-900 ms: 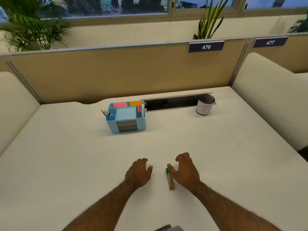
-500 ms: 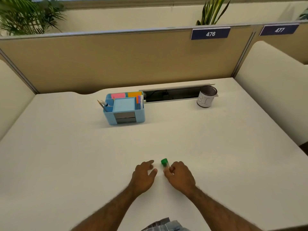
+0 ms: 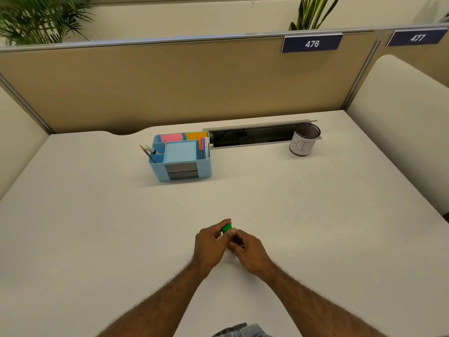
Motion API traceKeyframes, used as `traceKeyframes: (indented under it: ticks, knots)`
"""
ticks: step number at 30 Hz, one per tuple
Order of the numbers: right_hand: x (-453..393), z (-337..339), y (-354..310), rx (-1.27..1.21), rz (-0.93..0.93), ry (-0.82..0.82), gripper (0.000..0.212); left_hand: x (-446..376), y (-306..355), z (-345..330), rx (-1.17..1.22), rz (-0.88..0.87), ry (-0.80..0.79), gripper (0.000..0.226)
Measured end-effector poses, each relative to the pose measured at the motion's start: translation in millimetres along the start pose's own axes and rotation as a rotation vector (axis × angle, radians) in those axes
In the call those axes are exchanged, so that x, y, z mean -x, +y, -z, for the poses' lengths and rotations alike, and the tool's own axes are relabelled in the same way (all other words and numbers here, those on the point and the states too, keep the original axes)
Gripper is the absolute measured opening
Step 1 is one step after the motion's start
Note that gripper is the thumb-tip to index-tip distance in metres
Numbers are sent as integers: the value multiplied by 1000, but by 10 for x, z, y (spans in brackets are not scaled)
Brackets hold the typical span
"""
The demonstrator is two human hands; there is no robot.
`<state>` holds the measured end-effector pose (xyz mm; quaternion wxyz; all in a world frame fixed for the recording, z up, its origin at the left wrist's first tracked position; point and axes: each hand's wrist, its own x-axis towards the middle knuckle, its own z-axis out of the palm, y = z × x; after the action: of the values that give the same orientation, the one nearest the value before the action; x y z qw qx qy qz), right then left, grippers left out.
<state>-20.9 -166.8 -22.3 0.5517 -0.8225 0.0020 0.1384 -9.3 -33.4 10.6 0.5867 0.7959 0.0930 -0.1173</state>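
A small pen-like object with a green cap (image 3: 227,228) is held upright just above the white desk (image 3: 97,227), near its front middle. My right hand (image 3: 250,251) grips its lower body, which is hidden inside the fingers. My left hand (image 3: 211,242) pinches the green cap with thumb and forefinger. Only the cap shows between the two hands.
A light blue desk organiser (image 3: 181,156) with sticky notes, pens and a pencil stands at the back middle. A mesh cup labelled "BIN" (image 3: 304,143) sits at the back right beside an open cable slot (image 3: 250,137). Beige partitions enclose the desk.
The pen-like object lay flat beside my right hand; that hand picked it up and stood it upright. My left hand moved over and took hold of the green cap.
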Motion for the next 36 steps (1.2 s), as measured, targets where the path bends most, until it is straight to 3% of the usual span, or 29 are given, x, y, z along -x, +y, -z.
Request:
traceKeyframes:
  ticks: [11, 17, 25, 31, 36]
  knots:
    - [-120, 40, 51, 119, 53, -7, 19, -109, -123, 47, 327, 191, -35, 32]
    - [-141, 55, 47, 160, 51, 2, 18, -125, -103, 40, 88, 97, 19, 25]
    - [-154, 89, 51, 163, 34, 39, 16, -232, -12, 117, 461, 253, -31, 23]
    - [-189, 149, 39, -40, 33, 170, 38, -478, 2, 212, 520, 338, 35, 34]
    - [-382, 449, -36, -87, 37, 444, 44, -666, 57, 282, 489, 356, 27, 35]
